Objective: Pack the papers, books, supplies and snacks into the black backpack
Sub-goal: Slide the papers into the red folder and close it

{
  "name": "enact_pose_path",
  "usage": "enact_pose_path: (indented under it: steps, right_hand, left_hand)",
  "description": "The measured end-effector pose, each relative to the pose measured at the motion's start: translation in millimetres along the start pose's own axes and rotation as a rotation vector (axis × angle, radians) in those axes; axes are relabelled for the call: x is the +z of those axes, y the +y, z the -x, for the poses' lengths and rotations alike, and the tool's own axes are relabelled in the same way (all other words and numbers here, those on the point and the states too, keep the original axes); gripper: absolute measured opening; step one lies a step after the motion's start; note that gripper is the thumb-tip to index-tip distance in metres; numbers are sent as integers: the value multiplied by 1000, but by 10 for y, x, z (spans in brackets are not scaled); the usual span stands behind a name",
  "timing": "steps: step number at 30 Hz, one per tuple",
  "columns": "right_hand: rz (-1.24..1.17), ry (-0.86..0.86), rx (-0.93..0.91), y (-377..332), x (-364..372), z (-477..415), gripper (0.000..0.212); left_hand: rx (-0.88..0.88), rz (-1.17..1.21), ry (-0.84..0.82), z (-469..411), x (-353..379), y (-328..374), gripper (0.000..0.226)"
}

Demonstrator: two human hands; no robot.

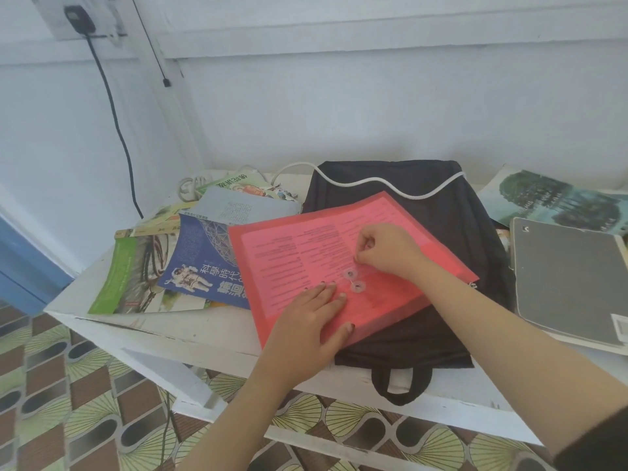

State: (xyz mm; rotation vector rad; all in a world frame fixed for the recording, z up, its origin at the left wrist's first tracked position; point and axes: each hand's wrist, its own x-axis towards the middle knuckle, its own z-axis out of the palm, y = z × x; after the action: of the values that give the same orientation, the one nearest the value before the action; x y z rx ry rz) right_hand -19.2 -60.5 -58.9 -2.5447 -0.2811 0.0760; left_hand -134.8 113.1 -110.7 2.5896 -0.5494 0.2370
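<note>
A black backpack (pixel 441 212) lies flat on the white table (pixel 156 331), its carry handle hanging over the front edge. On top of it rests a translucent red envelope folder (pixel 306 246) with printed papers inside and two round string-tie buttons (pixel 353 280). My left hand (pixel 309 321) lies flat on the folder's near corner, fingers spread. My right hand (pixel 387 249) is above the buttons with fingertips pinched together, apparently on the tie string, which is too thin to make out. Left of the folder lie a blue book with an astronaut (pixel 204 266) and a green-spined book (pixel 125 273).
More books and magazines (pixel 244 195) are piled behind the blue book, beside a white coiled cord (pixel 190 188). A grey notebook (pixel 567 277) and a tree-printed sheet (pixel 557 198) lie at the right. A black cable (pixel 115 124) runs down the wall. Patterned floor lies below.
</note>
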Motion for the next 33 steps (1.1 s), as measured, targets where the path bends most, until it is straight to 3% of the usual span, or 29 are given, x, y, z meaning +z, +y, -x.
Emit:
enact_pose_path:
  steps: [8, 12, 16, 22, 33]
  right_hand:
    - [6, 61, -2, 162, -3, 103, 15]
    - [-35, 69, -43, 83, 24, 63, 6]
    - [-45, 43, -75, -43, 65, 7, 8]
    - [-18, -15, -87, -113, 112, -37, 9]
    - [56, 27, -36, -29, 28, 3, 8]
  left_hand:
    - [9, -2, 25, -43, -9, -23, 60]
    - [62, -95, -19, -200, -84, 11, 66]
    - [82, -165, 10, -274, -53, 36, 58]
    - [62, -128, 121, -233, 30, 21, 52]
    - [2, -155, 80, -237, 14, 27, 58]
